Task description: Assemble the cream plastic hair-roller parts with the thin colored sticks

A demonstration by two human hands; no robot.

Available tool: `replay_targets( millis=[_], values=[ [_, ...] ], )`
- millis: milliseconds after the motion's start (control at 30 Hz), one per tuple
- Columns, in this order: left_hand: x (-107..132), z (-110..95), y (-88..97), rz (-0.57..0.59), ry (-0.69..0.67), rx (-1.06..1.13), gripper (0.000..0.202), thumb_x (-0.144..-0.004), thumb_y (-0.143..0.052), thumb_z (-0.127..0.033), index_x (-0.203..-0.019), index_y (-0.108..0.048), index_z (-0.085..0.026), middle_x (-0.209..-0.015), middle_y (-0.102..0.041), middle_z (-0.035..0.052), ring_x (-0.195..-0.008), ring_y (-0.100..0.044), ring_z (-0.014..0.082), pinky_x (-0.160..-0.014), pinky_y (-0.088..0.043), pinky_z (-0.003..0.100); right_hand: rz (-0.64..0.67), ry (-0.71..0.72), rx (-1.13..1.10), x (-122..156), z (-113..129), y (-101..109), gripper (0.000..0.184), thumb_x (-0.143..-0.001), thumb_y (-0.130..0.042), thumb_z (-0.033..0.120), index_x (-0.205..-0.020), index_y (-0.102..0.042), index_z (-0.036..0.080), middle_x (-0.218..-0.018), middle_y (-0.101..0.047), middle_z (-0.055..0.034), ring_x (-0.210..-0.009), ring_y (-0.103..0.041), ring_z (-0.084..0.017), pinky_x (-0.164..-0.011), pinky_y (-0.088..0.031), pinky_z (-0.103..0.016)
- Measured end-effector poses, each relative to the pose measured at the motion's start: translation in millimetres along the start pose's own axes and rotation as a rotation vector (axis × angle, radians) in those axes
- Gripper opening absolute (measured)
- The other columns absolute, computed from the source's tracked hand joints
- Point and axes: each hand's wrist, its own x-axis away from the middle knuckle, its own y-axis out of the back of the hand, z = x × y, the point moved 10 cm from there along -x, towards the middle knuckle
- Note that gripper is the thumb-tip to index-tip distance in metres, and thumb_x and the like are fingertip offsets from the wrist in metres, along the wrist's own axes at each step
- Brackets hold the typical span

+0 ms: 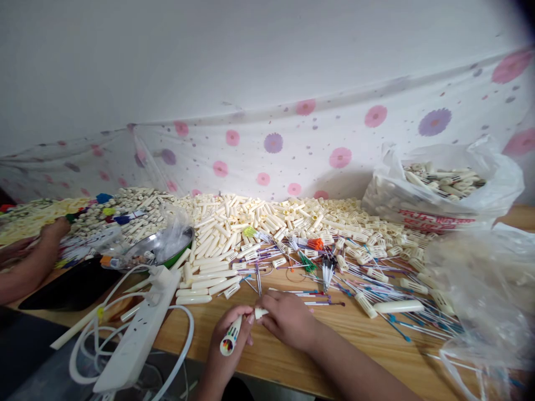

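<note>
My left hand (217, 336) is closed around a cream multicolour pen barrel (234, 329) with slots in its side. Its open end faces me, and coloured bits show inside. In my right hand (289, 319) a short cream pen part (261, 313) is pinched between thumb and fingers, close to the far end of the barrel. Whether the two parts touch is hidden by my fingers. Beyond my hands lie thin pen refills (328, 273) with coloured ends, smooth cream pen tubes (207, 283) and short slotted sleeves (365, 305).
A white power strip (134, 337) with looped cable stands at the front left. Behind it are a metal bowl (184, 245) and a black tray (71, 287). A co-worker's hand (54, 231) reaches in at far left. A full plastic bag (443, 206) stands at back right.
</note>
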Motion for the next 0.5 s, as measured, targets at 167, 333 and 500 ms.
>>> replay_targets(
  millis=[167,333,500],
  values=[
    [0.2,-5.3,-1.1,-0.008,0.005,-0.003,0.032,-0.067,-0.055,-0.047,-0.076,-0.058,-0.017,-0.042,-0.051,-0.005,-0.039,-0.053,0.0132,-0.042,-0.044,0.022,-0.012,-0.006,-0.003,-1.2,-1.4,-0.5,0.019,-0.082,-0.045,0.025,-0.099,-0.051,0.02,-0.093,-0.058,-0.0034,-0.082,-0.053,-0.016,-0.065,-0.036,-0.024],
    [0.5,-7.1,1.3,-0.025,-0.075,0.001,0.026,-0.068,-0.055,-0.044,-0.074,-0.058,-0.018,-0.044,-0.052,-0.0048,-0.038,-0.052,0.0116,-0.041,-0.044,0.021,-0.019,0.024,0.02,-1.3,1.5,-1.3,0.019,-0.082,-0.044,0.026,-0.099,-0.052,0.021,-0.091,-0.058,-0.0035,-0.08,-0.054,-0.017,-0.063,-0.036,-0.024],
    [0.9,-15.1,-0.5,0.002,-0.081,-0.014,0.022,-0.068,-0.055,-0.04,-0.072,-0.059,-0.019,-0.051,-0.056,-0.0032,-0.039,-0.052,0.011,-0.042,-0.045,0.022,-0.003,0.018,0.0,-0.6,0.8,-1.0,0.019,-0.08,-0.047,0.026,-0.097,-0.052,0.02,-0.09,-0.059,-0.0032,-0.081,-0.054,-0.017,-0.065,-0.037,-0.024]
  ],
)
